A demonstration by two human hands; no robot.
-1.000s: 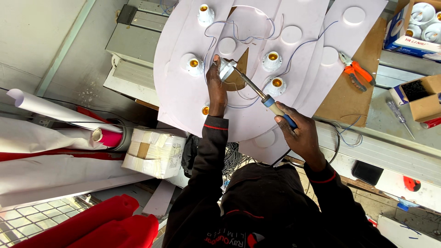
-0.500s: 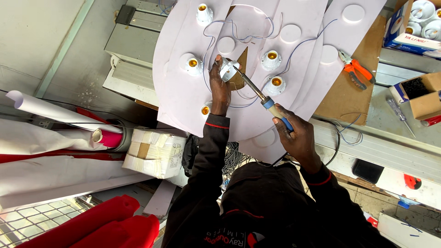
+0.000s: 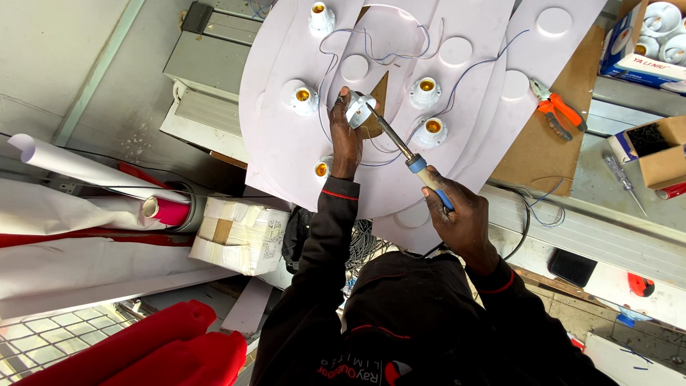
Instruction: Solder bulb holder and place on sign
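My left hand [image 3: 346, 137] grips a white lamp socket [image 3: 361, 110] and holds it just above a large white board [image 3: 286, 157]. My right hand [image 3: 457, 214] is closed around the blue and tan handle of a soldering iron [image 3: 407, 154]. Its metal tip touches the socket in my left hand. Several more white sockets with brass centres, such as one socket [image 3: 299, 96] to the left, sit on the board. Thin blue wires [image 3: 371, 50] loop between them.
Orange-handled pliers [image 3: 554, 107] lie on brown cardboard [image 3: 536, 150] at the right. A screwdriver [image 3: 623, 179] and an open carton [image 3: 661, 150] sit further right. A taped white box [image 3: 239, 232], paper rolls [image 3: 78, 168] and red fabric [image 3: 157, 350] are at the left.
My right hand has drawn slightly back and down with the soldering iron. The left hand keeps the socket in the same place.
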